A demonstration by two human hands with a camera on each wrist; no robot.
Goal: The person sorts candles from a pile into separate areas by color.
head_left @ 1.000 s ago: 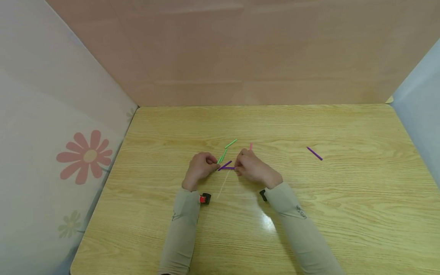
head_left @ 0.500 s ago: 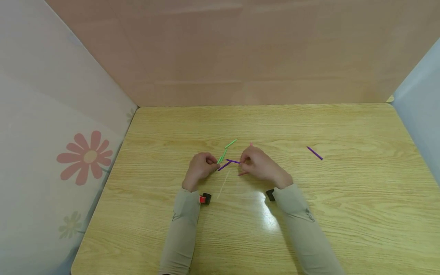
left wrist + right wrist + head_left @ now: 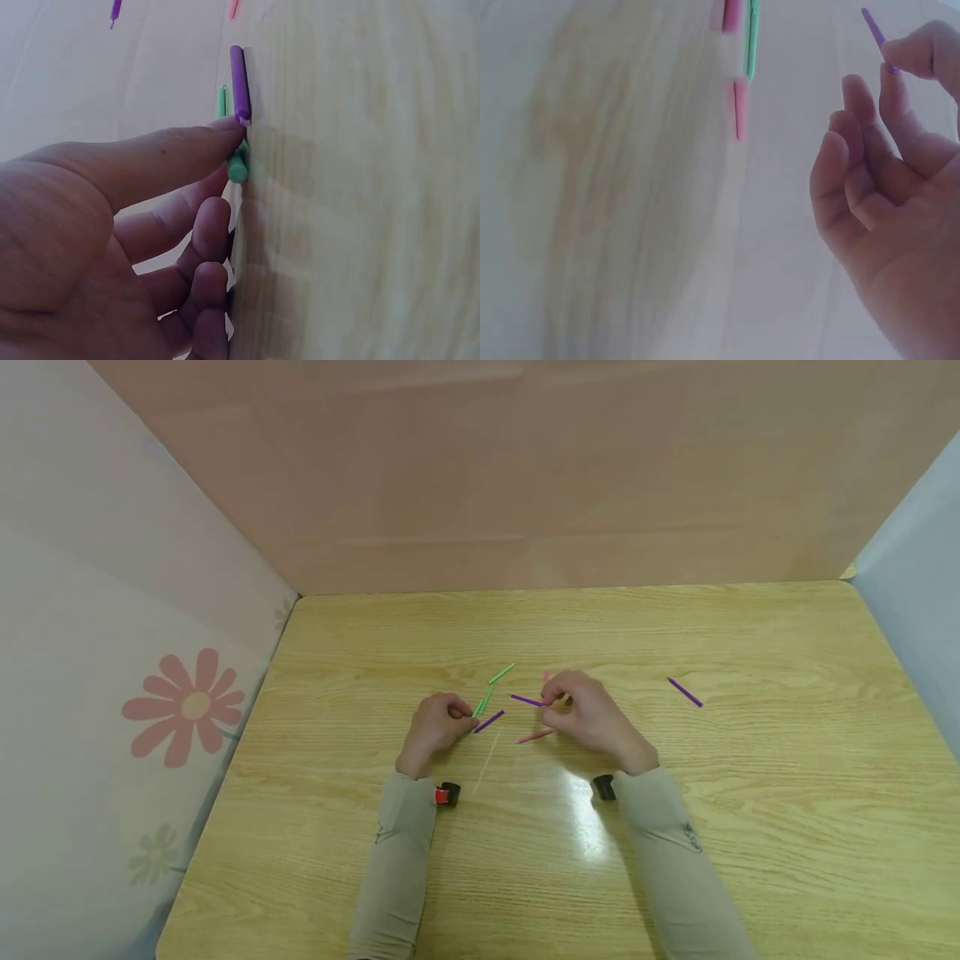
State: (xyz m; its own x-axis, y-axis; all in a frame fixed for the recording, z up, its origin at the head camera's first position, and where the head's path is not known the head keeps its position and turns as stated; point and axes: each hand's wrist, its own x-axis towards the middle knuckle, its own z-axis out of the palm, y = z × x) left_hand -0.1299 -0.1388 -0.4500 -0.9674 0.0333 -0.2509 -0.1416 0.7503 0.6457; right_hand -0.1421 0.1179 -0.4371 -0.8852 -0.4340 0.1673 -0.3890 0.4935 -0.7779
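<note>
In the head view, my right hand pinches one end of a thin purple candle between thumb and forefinger, raised off the table in the right wrist view. My left hand rests low at the table, thumb and forefinger at the near end of a green candle. Touching or just by that thumb tip lies another purple candle. Two further green candles lie beyond the left fingers. A pink candle lies below the right hand; a second pink one is partly hidden behind it.
A third purple candle lies apart on the right of the wooden table. Between the forearms a thin pale streak shows on the tabletop. A brown panel closes the back, with a flowered wall at left.
My right hand has drawn its purple candle up and to the right, off the other purple one, uncovering a pink candle. The left hand stays put.
</note>
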